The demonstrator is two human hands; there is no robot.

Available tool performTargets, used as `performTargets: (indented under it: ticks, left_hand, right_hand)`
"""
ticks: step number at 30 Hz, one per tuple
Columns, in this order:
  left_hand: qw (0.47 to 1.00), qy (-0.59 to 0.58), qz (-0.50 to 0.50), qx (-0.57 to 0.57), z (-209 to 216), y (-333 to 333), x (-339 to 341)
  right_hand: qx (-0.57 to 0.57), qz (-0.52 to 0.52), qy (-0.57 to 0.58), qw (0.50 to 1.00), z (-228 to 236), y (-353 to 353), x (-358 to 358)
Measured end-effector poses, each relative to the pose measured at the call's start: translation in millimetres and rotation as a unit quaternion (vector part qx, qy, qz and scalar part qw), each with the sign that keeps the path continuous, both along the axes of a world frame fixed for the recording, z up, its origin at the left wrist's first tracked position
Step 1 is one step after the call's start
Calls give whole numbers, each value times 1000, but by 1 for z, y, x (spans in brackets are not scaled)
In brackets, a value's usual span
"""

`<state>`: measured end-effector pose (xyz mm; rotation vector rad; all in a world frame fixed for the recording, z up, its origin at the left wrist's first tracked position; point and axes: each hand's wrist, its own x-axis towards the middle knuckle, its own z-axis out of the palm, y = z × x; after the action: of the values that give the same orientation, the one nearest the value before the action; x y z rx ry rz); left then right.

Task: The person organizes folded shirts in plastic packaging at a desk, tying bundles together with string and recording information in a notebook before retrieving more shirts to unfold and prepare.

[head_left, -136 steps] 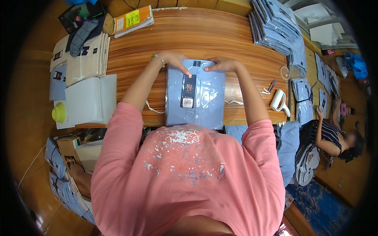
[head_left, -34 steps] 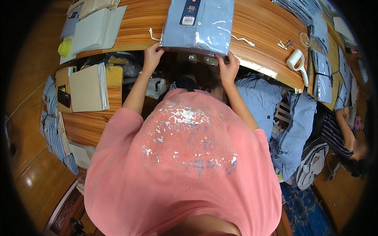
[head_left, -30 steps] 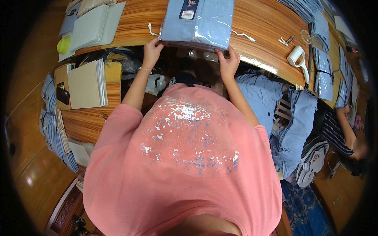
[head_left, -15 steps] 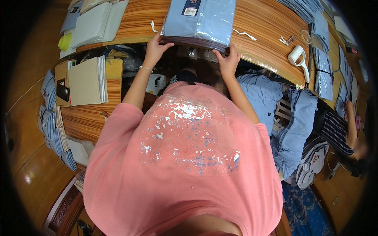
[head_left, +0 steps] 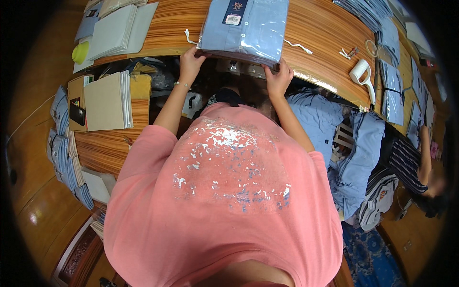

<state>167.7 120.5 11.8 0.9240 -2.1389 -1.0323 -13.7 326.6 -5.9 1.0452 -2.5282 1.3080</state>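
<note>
A folded light-blue shirt in clear plastic (head_left: 243, 36), with a dark tag on its collar side, lies at the table's near edge, apparently on a stack of similar packs. My left hand (head_left: 191, 67) holds its near left corner, fingers partly hidden by the pack. At the near right corner, my right hand (head_left: 278, 80) grips the pack with thumb and fingers. White cord pieces lie on the table on both sides, one cord (head_left: 190, 37) near my left hand and another cord (head_left: 299, 46) right of the pack.
A white tape dispenser (head_left: 361, 71) and a clear ring (head_left: 371, 48) are on the right of the table (head_left: 325, 28). White card sheets (head_left: 112, 33) are stacked at left. Loose blue shirts (head_left: 315, 110) hang below the right edge. A co-worker's arm (head_left: 424, 153) shows at far right.
The pack's dark near side shows less than before, and its top sits slightly lower in view. My left thumb has moved in against the pack's edge. Both hands stay at the corners.
</note>
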Motion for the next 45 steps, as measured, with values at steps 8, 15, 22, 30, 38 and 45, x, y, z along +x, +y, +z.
performTargets:
  ticks: [8,15,22,30,38,45]
  left_hand:
    - [993,-74,-46,-80,23,-41,23]
    - [941,-167,-190,-223,34,-102,-5]
    - [971,-214,-79,-70,38,-182,-34]
    - [934,-324,-94,-120,38,-221,-24]
    - [952,-148,-99,249,119,-201,-36]
    - [950,-91,-293,60,113,-67,-151]
  right_hand:
    - [-89,4,24,996,26,22,-27]
    - [179,-27,160,970,35,-5,-110]
    - [270,2,-54,961,45,-24,-175]
    - [370,48,-68,925,50,-19,-213]
    - [344,141,-199,907,118,-42,-224]
    - [302,214,-80,925,165,-133,-122]
